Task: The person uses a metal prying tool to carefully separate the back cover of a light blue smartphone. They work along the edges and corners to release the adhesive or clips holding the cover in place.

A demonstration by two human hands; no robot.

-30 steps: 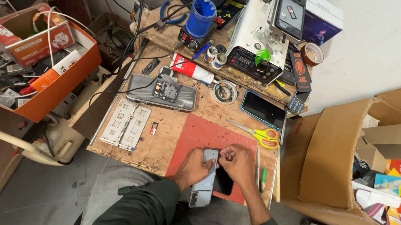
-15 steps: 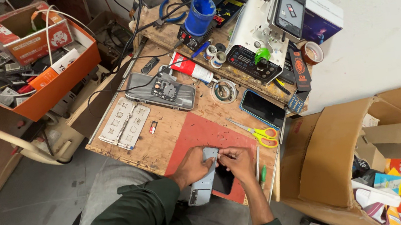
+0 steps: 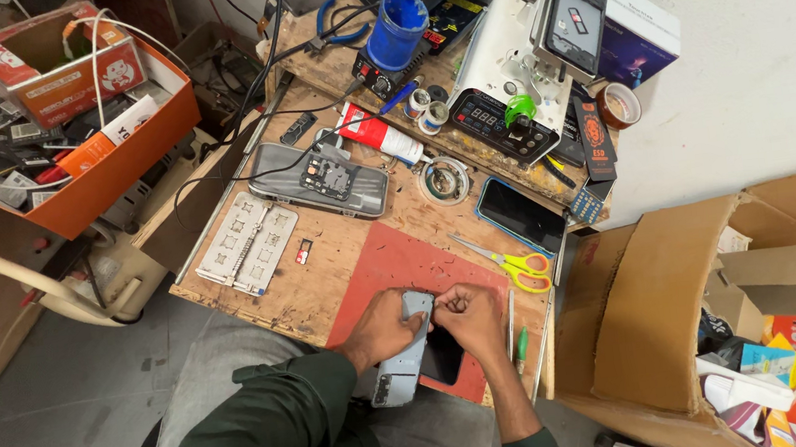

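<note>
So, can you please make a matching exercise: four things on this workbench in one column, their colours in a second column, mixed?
Things:
1. scissors handles
2. cup
3. mat
4. storage box

Colours:
A. orange
B. blue
C. yellow
D. red

Pairs: 1-C, 2-B, 3-D, 4-A

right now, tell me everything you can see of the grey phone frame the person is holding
The grey phone frame is a long, flat, metal-looking piece with rounded corners and small cut-outs near its lower end. It is tilted, upper end over the red mat and lower end past the workbench edge, above the person's lap. The left hand grips its left side; the right hand pinches at its top corner. A dark phone part lies against its right side.
</note>
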